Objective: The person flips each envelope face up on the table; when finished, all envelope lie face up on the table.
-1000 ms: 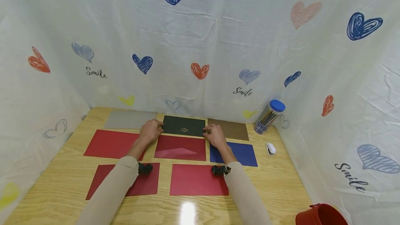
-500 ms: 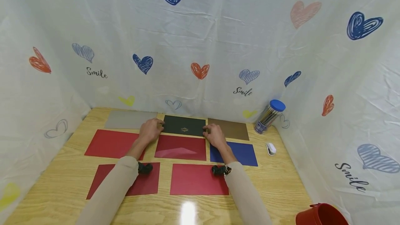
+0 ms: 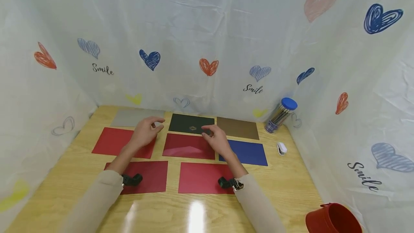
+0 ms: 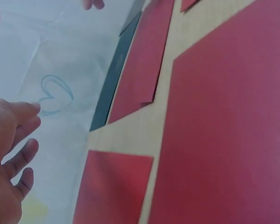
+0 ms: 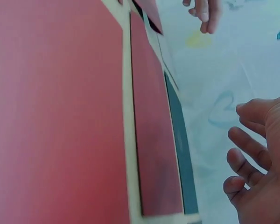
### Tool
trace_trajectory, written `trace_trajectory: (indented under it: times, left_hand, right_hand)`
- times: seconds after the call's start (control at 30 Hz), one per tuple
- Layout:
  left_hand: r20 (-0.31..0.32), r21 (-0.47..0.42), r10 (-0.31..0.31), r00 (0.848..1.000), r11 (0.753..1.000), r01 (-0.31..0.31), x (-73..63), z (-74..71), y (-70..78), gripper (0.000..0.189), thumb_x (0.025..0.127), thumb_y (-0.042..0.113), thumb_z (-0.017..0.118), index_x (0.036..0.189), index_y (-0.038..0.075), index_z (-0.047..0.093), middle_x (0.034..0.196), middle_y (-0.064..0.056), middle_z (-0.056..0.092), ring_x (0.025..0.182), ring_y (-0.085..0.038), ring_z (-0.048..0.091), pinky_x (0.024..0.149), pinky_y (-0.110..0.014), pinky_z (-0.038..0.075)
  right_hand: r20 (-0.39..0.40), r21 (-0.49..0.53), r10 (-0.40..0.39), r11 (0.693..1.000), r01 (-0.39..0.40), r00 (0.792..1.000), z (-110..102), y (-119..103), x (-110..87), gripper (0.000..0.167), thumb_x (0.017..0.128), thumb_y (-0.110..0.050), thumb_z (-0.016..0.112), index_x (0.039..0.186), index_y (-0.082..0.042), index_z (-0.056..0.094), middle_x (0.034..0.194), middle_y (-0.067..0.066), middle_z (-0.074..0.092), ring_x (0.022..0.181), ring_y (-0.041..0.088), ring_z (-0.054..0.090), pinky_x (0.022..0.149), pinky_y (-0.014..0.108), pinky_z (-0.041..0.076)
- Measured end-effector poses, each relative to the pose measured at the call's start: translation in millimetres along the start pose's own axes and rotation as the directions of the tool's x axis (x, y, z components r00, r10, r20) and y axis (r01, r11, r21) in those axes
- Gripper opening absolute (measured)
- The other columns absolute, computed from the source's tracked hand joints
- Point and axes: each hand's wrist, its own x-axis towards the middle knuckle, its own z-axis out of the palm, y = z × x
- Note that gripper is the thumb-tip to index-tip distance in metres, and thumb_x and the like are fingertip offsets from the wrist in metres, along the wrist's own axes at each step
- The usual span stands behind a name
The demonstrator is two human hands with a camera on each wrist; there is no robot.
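Note:
Flat coloured rectangles, either cards or envelopes, lie in rows on the wooden table. The dark green one [image 3: 189,123], bearing a small gold emblem, is at the back middle between a grey one [image 3: 127,117] and a brown one [image 3: 237,128]. My left hand [image 3: 145,132] hovers left of the green piece, over the grey and bright red [image 3: 111,141] ones, fingers loosely bent and holding nothing. By the green piece's lower right corner is my right hand [image 3: 218,140], also holding nothing. Both wrist views show relaxed, parted fingers on the left hand [image 4: 11,158] and right hand [image 5: 261,154].
Middle row: a crimson piece [image 3: 187,146] and a blue one [image 3: 249,152]. Two more reddish pieces, one dark red [image 3: 152,177] and one crimson [image 3: 203,179], lie in front. A blue-lidded jar [image 3: 279,116], a white stapler [image 3: 281,149] and a red bucket [image 3: 318,220] stand right. A printed curtain surrounds the table.
Both hands have come off the green piece's edges. The left has drawn away leftward and the right slightly toward the body. The head view has tilted down a little.

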Motion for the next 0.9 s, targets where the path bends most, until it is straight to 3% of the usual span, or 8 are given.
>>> trace_trajectory:
  times: [0.27, 0.43, 0.6, 0.73, 0.9]
  left_hand:
    - [-0.049, -0.038, -0.032, 0.998, 0.999, 0.03, -44.8, -28.4, -13.6, 0.039, 0.097, 0.017, 0.069, 0.133, 0.005, 0.063, 0.123, -0.015, 0.067, 0.097, -0.029, 0.061, 0.078, -0.04, 0.05]
    - [-0.117, 0.007, -0.057, 0.991, 0.998, 0.058, -74.3, -60.2, -36.9, 0.04, 0.096, 0.016, 0.071, 0.133, 0.001, 0.063, 0.121, -0.021, 0.067, 0.093, -0.029, 0.06, 0.068, -0.028, 0.045]
    - [-0.154, 0.032, -0.129, 0.98, 0.99, 0.135, -94.2, -89.4, -60.9, 0.043, 0.097, 0.019, 0.069, 0.133, -0.003, 0.06, 0.118, -0.026, 0.065, 0.089, -0.026, 0.056, 0.065, -0.017, 0.04]
    - [-0.126, 0.031, -0.224, 0.966, 0.973, 0.23, -106.1, -102.2, -81.3, 0.049, 0.1, 0.025, 0.065, 0.137, -0.006, 0.055, 0.123, -0.03, 0.059, 0.094, -0.032, 0.055, 0.069, -0.021, 0.041]
    - [-0.064, 0.047, -0.312, 0.948, 0.948, 0.315, -123.1, -114.1, -103.6, 0.059, 0.102, 0.033, 0.06, 0.142, -0.01, 0.047, 0.135, -0.034, 0.052, 0.1, -0.039, 0.054, 0.071, -0.033, 0.045]
  right_hand:
    - [0.092, 0.069, -0.011, 0.998, 0.004, 0.996, 34, -24, -12.0, 0.033, 0.099, -0.023, 0.066, 0.129, -0.011, 0.067, 0.106, -0.002, 0.065, 0.078, 0.011, 0.051, 0.065, 0.025, 0.043]
    - [0.191, 0.1, -0.056, 0.994, 0.037, 0.98, 59, -44, -9.2, 0.034, 0.1, -0.025, 0.065, 0.13, -0.01, 0.067, 0.102, -0.003, 0.068, 0.075, 0.008, 0.055, 0.062, 0.024, 0.045]
    - [0.286, 0.096, -0.078, 0.994, 0.052, 0.955, 85, -58, 4.2, 0.035, 0.099, -0.027, 0.066, 0.131, -0.012, 0.067, 0.115, -0.004, 0.07, 0.091, 0.003, 0.061, 0.074, 0.021, 0.05]
    - [0.337, 0.068, -0.068, 0.997, 0.047, 0.939, 104, -65, 15.3, 0.036, 0.097, -0.027, 0.069, 0.13, -0.013, 0.067, 0.111, -0.006, 0.07, 0.099, 0.003, 0.062, 0.083, 0.02, 0.049]
    - [0.363, 0.029, -0.047, 0.999, 0.039, 0.931, 121, -78, 24.6, 0.034, 0.098, -0.026, 0.068, 0.13, -0.014, 0.068, 0.109, -0.005, 0.069, 0.097, 0.002, 0.062, 0.084, 0.018, 0.049]
